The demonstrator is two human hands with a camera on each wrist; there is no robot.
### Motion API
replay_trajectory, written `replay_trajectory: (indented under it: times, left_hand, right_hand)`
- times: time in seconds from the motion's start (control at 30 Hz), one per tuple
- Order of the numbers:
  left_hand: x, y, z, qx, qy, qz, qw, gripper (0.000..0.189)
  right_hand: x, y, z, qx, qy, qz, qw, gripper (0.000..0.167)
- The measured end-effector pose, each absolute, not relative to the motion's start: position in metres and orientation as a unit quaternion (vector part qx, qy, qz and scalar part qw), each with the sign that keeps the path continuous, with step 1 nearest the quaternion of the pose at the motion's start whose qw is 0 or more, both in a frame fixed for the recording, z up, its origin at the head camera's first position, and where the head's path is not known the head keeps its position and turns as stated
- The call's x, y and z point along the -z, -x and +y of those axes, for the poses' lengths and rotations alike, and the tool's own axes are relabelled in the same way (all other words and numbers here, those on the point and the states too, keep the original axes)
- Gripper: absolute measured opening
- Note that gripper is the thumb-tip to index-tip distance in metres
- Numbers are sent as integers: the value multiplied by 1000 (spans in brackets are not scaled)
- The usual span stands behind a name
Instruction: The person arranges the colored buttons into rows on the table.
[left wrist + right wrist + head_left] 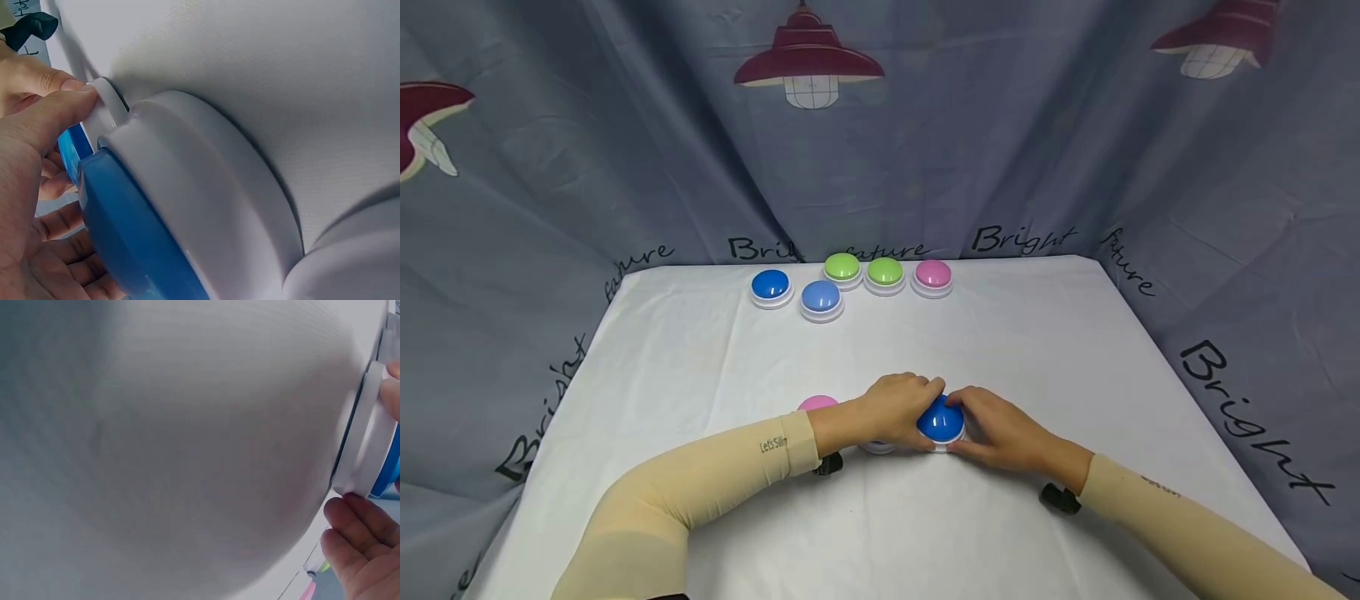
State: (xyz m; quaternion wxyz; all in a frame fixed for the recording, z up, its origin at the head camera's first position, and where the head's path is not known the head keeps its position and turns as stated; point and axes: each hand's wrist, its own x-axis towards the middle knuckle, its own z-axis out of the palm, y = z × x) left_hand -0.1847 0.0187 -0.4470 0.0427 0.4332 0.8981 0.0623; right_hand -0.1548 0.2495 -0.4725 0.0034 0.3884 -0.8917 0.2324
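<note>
In the head view a dark blue dome push button with a white base sits on the table between both hands. My left hand holds its left side, thumb on the white base in the left wrist view. My right hand grips its right side, thumb at the near edge and fingers at the far edge. Under my left hand is a second, lighter blue push button, mostly hidden in the head view. A pink push button shows partly behind my left wrist.
Along the far table edge stand a dark blue button, a light blue button, two green buttons and a pink button. A white cloth covers the table. Grey printed curtains hang around it.
</note>
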Motion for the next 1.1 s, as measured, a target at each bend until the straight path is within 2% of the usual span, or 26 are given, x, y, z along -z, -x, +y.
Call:
replay_trajectory:
  times: [0.27,0.43,0.6,0.8,1.1]
  left_hand:
    - [448,186,17,-53,-429,901,44,75]
    - [445,187,14,-51,-432,898,71,76]
    - [435,192,8,-53,-443,890,94,77]
    - [429,212,-11,-91,-424,895,106,68]
    - [423,253,-49,-161,-358,915,94,54]
  right_hand:
    - [470,156,247,-233,-403,-885,9,65]
    - [467,159,245,-252,-400,-881,-26,69]
    - [464,165,242,-273,-377,-883,-59,65]
    - [457,189,229,-278,-342,-895,-71,60]
    - [440,239,198,-263,-309,-911,-76,55]
